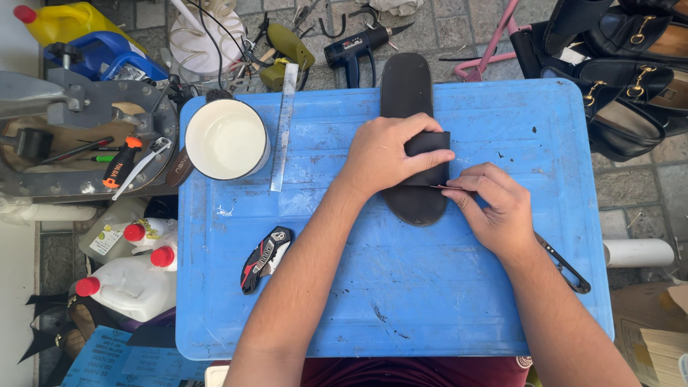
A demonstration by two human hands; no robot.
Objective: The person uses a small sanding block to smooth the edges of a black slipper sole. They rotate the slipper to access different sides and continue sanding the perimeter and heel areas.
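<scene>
Scuffed blue plastic table (401,301) over grey paving, seen from the head camera. At the far middle of the table, a dark sandal sole (405,93), long and oval, running far to near, with a black strap piece (430,147) folded across it. Left hand (383,154) pressed flat on the strap and sole, fingers curled over the strap's right edge. Right hand (498,208) just beside it on the right, thumb and fingers pinching the thin edge where strap meets sole. Sole probably light, flexible and a little grippy, like rubber or foam; strap soft and pliable, best held by its edge or pinned flat. Left of the hands, a cream enamel bowl (226,138), round and smooth, and a clear ruler (284,129) lying just beside it. Nearer on the left, a folded red-and-black utility knife (265,258). Off the table to the left, white jugs with red caps (132,283); at the far right, black shoes with gold buckles (631,79).
</scene>
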